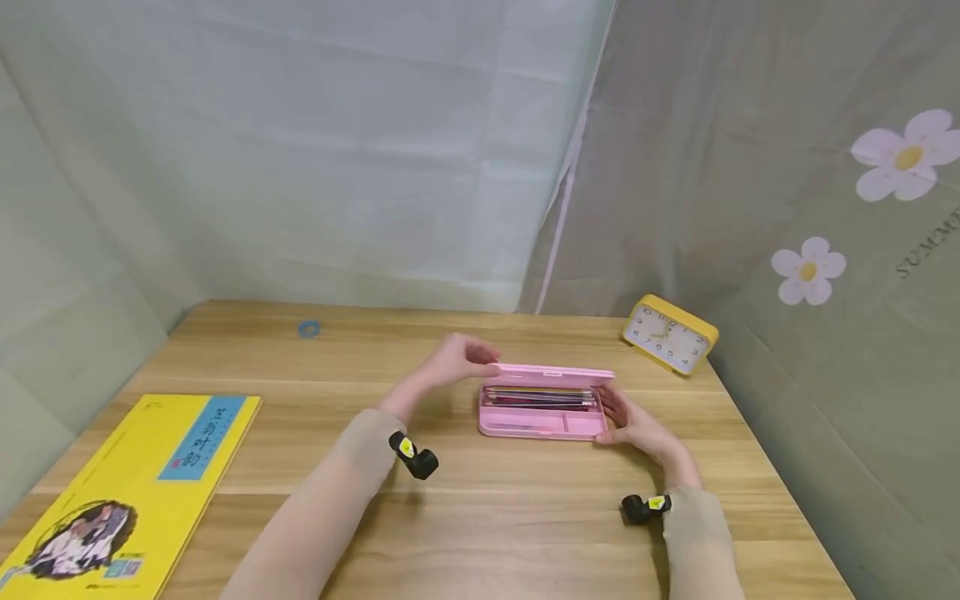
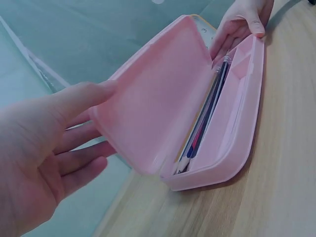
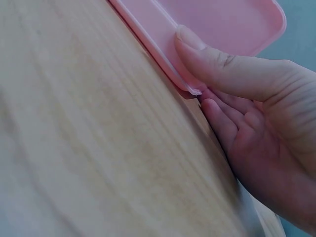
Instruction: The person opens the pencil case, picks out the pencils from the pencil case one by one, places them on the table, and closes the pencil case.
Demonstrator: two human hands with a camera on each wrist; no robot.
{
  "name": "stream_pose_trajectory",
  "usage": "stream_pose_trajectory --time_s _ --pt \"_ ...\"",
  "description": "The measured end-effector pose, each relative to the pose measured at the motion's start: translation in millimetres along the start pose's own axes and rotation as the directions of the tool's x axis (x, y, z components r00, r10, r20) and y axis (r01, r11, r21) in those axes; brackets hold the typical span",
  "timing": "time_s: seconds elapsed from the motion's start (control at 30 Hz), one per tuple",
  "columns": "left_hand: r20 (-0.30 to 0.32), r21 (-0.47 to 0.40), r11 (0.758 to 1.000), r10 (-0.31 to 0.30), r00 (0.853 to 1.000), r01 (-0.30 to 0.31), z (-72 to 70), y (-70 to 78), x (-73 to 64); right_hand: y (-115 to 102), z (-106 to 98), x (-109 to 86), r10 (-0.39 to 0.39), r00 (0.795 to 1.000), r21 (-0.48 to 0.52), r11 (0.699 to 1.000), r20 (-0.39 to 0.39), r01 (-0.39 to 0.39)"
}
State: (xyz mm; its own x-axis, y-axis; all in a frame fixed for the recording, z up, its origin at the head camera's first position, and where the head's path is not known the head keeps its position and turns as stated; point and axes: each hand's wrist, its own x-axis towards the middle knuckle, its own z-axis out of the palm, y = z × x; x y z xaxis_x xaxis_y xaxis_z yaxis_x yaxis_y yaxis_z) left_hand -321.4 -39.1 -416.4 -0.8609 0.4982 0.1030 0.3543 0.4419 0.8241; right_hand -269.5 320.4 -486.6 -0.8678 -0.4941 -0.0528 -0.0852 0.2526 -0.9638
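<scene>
A pink pencil case (image 1: 517, 422) lies on the wooden table with its hinged lid (image 2: 158, 84) raised. Several pencils (image 2: 204, 121) lie lengthwise in the compartment by the hinge; the front part has a long slot and a small square one. My left hand (image 1: 463, 360) pinches the left end of the lid, thumb on the inner face and fingers behind. At the case's right end, my right hand (image 3: 256, 108) holds the base, its thumb over the rim and its fingers curled low against the outside. Some of those fingertips are hidden.
Behind the case at right stands a yellow alarm clock (image 1: 670, 335). A yellow book (image 1: 142, 467) lies at the table's left, and a small blue ring (image 1: 308, 329) sits near the back edge. Fabric curtains (image 1: 360, 167) hang behind and beside the table.
</scene>
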Motion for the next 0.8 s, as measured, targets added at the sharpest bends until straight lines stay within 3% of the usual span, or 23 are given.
stream_pose_trajectory --time_s 0.17,0.3,0.6,0.8 --pt "-0.121 -0.017 0.999 -0.042 0.992 0.040 0.8 -6.3 9.8 0.1 -1.5 0.6 -0.014 1.000 -0.038 0.999 0.002 0.014" --pt "-0.178 -0.057 0.996 -0.075 0.981 0.066 5.3 -12.8 14.8 -0.4 -1.4 0.6 -0.027 1.000 -0.030 0.999 0.003 0.027" --pt "-0.264 -0.221 0.966 -0.192 0.945 0.135 17.8 -34.1 23.9 -2.3 0.0 0.9 -0.023 1.000 -0.021 1.000 0.001 0.023" --pt "-0.271 -0.291 0.939 -0.264 0.926 0.182 26.6 -43.2 24.3 -1.5 0.5 0.8 -0.011 1.000 -0.014 1.000 -0.006 0.011"
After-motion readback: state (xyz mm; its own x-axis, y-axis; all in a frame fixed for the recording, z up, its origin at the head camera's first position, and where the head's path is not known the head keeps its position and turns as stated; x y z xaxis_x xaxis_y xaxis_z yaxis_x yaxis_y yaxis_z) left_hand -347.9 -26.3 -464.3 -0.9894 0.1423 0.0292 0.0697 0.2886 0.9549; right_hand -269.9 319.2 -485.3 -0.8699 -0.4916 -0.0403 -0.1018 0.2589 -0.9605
